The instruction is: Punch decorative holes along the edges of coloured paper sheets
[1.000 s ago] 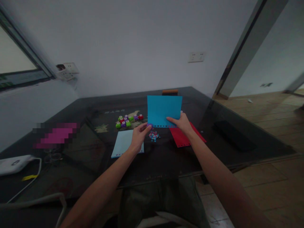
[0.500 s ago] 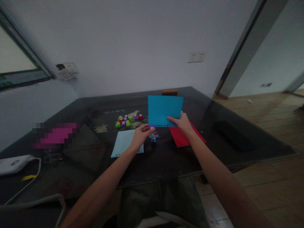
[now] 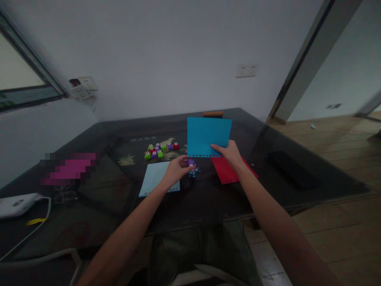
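My left hand (image 3: 176, 171) is closed around a small purple paper punch (image 3: 191, 162), just below the left corner of a blue sheet of paper (image 3: 207, 135). My right hand (image 3: 229, 153) grips that sheet by its lower right part, thumb in front, and holds it upright above the table. A row of small punched holes runs along the sheet's bottom edge. Under the punch lies a little heap of blue and reddish bits (image 3: 194, 171). A red sheet (image 3: 224, 171) with holes along its near edge lies beneath my right hand. Pale blue paper (image 3: 154, 178), its near edge also punched, lies by my left wrist.
Several green, purple and red punches (image 3: 157, 150) stand grouped at the back left of the dark table (image 3: 205, 208). A black flat object (image 3: 293, 169) lies on the right. A white device (image 3: 19, 204) with a cable sits at far left. A brown object (image 3: 213, 114) is at the back edge.
The blue sheet has moved slightly up and to the right. The purple punch has come down from its bottom edge and shows more plainly in my left hand.
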